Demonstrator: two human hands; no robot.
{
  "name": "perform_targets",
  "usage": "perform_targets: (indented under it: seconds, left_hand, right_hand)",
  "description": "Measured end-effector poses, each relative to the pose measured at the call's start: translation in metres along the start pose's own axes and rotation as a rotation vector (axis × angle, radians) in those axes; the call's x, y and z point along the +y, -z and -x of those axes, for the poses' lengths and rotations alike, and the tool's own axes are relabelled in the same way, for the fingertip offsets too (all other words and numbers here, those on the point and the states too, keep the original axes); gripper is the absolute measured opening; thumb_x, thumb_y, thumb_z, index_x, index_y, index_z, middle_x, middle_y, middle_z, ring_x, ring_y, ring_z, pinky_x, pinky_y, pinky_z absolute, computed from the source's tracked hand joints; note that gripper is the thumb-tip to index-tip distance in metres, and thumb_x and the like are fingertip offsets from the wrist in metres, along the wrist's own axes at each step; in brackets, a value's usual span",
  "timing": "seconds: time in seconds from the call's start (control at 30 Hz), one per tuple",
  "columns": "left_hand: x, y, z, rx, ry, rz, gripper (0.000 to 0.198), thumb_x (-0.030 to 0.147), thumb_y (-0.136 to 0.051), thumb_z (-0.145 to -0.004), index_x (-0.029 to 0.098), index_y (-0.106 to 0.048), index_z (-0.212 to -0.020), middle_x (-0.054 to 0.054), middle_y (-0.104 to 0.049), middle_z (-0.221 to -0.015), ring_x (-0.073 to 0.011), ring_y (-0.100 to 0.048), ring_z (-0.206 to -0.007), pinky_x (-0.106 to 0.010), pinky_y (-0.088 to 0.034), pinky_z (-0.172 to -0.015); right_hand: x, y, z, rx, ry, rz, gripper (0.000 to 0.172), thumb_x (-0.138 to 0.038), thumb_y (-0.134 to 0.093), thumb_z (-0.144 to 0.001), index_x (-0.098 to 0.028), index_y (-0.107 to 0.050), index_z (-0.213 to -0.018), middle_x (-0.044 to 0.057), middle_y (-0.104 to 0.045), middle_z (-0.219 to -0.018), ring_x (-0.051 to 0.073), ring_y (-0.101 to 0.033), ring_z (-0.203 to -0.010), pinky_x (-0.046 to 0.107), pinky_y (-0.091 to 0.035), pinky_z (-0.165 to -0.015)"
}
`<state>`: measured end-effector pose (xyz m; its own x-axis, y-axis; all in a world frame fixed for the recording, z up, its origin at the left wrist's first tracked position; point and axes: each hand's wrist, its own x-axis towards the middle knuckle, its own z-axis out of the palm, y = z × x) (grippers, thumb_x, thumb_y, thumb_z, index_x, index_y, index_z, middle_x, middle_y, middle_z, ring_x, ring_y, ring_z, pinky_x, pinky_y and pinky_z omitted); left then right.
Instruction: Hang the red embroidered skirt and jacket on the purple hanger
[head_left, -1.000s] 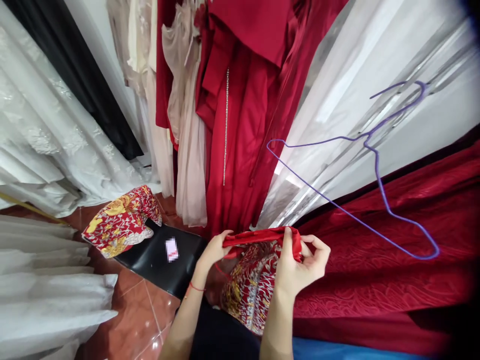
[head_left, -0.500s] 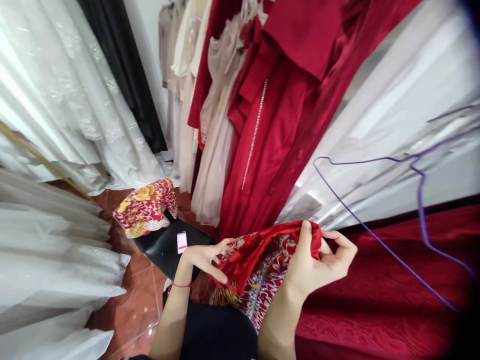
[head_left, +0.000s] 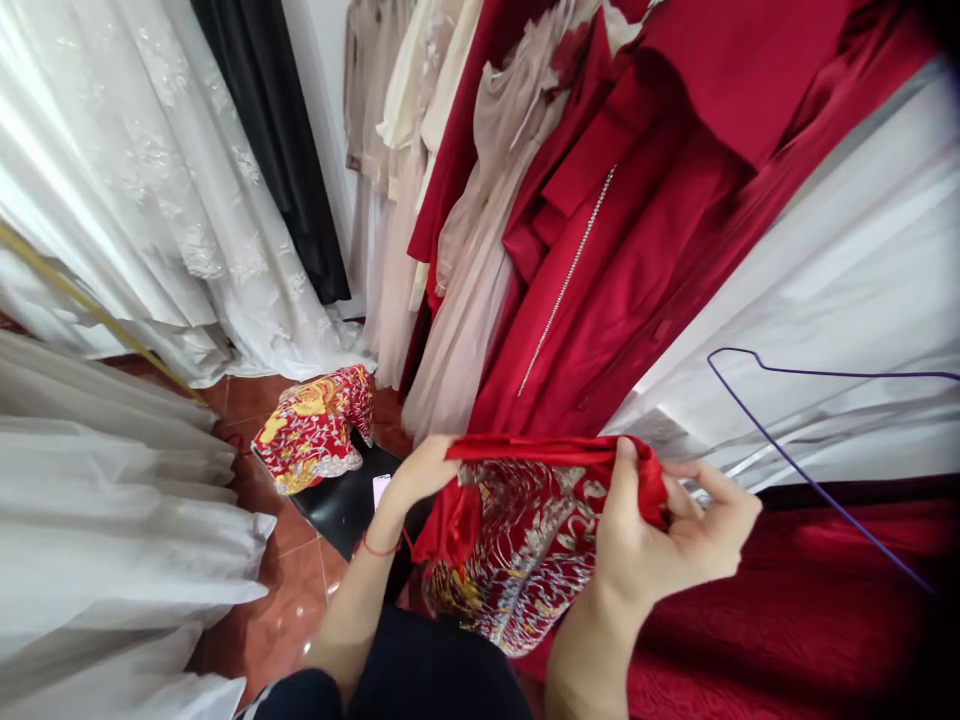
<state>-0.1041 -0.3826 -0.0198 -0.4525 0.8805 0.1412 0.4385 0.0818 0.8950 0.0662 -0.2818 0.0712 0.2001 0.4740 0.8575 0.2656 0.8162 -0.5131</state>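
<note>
A red embroidered garment [head_left: 525, 530] with gold and silver patterns hangs between my two hands, its red waistband stretched flat at the top. My left hand [head_left: 420, 472] grips the band's left end, and a red thread circles that wrist. My right hand [head_left: 667, 545] pinches the band's right end between thumb and fingers. A purple wire hanger [head_left: 817, 440] hangs just to the right of my right hand, apart from it.
A second red and gold embroidered piece [head_left: 315, 430] lies on a black stool [head_left: 345, 500] on the red tiled floor [head_left: 262, 610]. White gowns [head_left: 112, 250] crowd the left. Beige and red dresses [head_left: 570, 240] hang ahead. Dark red cloth [head_left: 810, 620] spreads at the right.
The view has swung up and to the left, so the hanger has slid right. My hands have drawn the waistband out straight between them.
</note>
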Motion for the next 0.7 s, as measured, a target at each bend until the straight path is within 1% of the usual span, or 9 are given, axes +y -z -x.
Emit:
perform_targets:
  seconds: [0.13,0.2,0.27,0.3,0.4,0.5,0.57,0.6,0.7]
  left_hand:
    - [0.025,0.029,-0.056,0.264,-0.079,0.176,0.037,0.018,-0.048,-0.09,0.017,-0.062,-0.124,-0.007,-0.072,-0.111,-0.0237,-0.063,-0.116,-0.039,-0.046,-0.108]
    - [0.038,0.038,-0.071,0.304,-0.154,0.265,0.044,0.02,-0.051,-0.09,0.019,-0.052,-0.135,-0.006,-0.069,-0.11,-0.023,-0.062,-0.114,-0.04,-0.048,-0.105]
    - [0.048,0.053,-0.078,0.259,-0.248,0.372,0.051,0.024,-0.056,-0.09,0.022,-0.046,-0.14,-0.003,-0.067,-0.102,-0.0206,-0.065,-0.102,-0.038,-0.053,-0.097]
    - [0.051,0.063,-0.08,0.239,-0.281,0.421,0.053,0.025,-0.058,-0.089,0.024,-0.045,-0.14,-0.001,-0.066,-0.098,-0.0188,-0.066,-0.093,-0.036,-0.055,-0.092]
    - [0.055,0.102,-0.085,0.218,-0.299,0.494,0.052,0.021,-0.058,-0.088,0.025,-0.046,-0.138,0.001,-0.064,-0.09,-0.0133,-0.063,-0.076,-0.031,-0.057,-0.079]
    - [0.056,0.137,-0.095,0.168,-0.263,0.456,0.046,0.009,-0.054,-0.081,0.019,-0.054,-0.126,0.001,-0.064,-0.09,-0.0116,-0.064,-0.075,-0.029,-0.057,-0.077]
    - [0.057,0.149,-0.109,0.103,-0.224,0.418,0.04,0.003,-0.052,-0.077,0.015,-0.059,-0.115,-0.001,-0.066,-0.091,-0.0125,-0.065,-0.079,-0.03,-0.058,-0.079]
    - [0.059,0.152,-0.118,0.077,-0.204,0.415,0.037,0.001,-0.051,-0.077,0.014,-0.061,-0.11,-0.002,-0.067,-0.092,-0.013,-0.066,-0.081,-0.03,-0.058,-0.081]
    - [0.07,0.153,-0.149,0.103,-0.128,0.478,0.034,-0.003,-0.044,-0.082,0.014,-0.063,-0.104,-0.003,-0.069,-0.093,-0.0144,-0.069,-0.084,-0.032,-0.059,-0.081]
  right_hand:
    - [-0.034,-0.001,0.015,0.024,-0.047,0.044,0.026,-0.026,-0.08,-0.078,-0.02,-0.061,-0.095,0.0,-0.059,-0.082,0.012,-0.062,-0.062,0.023,-0.05,-0.051]
    - [-0.058,0.001,0.048,-0.362,-0.003,-0.132,0.04,-0.031,-0.082,-0.076,-0.024,-0.061,-0.109,0.0,-0.059,-0.079,0.015,-0.061,-0.062,0.025,-0.049,-0.047]
    - [-0.075,-0.001,0.084,-0.56,0.055,-0.251,0.059,-0.042,-0.084,-0.071,-0.024,-0.059,-0.121,0.004,-0.063,-0.085,0.021,-0.065,-0.069,0.032,-0.054,-0.049]
    - [-0.078,-0.004,0.098,-0.589,0.082,-0.28,0.068,-0.042,-0.085,-0.069,-0.024,-0.056,-0.127,0.006,-0.064,-0.091,0.023,-0.066,-0.073,0.035,-0.056,-0.054]
    - [-0.061,-0.019,0.107,-0.458,0.07,-0.193,0.075,-0.031,-0.086,-0.065,-0.023,-0.053,-0.131,0.007,-0.066,-0.097,0.023,-0.065,-0.077,0.036,-0.057,-0.064]
    - [-0.017,-0.045,0.07,-0.414,-0.1,0.085,0.047,-0.033,-0.078,-0.067,-0.019,-0.064,-0.11,0.005,-0.065,-0.084,0.022,-0.061,-0.069,0.033,-0.052,-0.062]
    - [0.007,-0.07,0.041,-0.255,-0.145,0.312,0.019,-0.028,-0.071,-0.068,-0.019,-0.066,-0.084,-0.001,-0.055,-0.062,0.019,-0.053,-0.056,0.033,-0.047,-0.06]
    - [0.012,-0.084,0.032,-0.195,-0.157,0.367,0.015,-0.027,-0.07,-0.066,-0.02,-0.064,-0.079,-0.002,-0.051,-0.058,0.018,-0.05,-0.053,0.033,-0.046,-0.06]
    - [-0.006,-0.113,0.032,-0.086,-0.154,0.299,0.031,-0.022,-0.069,-0.067,-0.018,-0.067,-0.098,0.0,-0.059,-0.066,0.021,-0.057,-0.061,0.034,-0.048,-0.066]
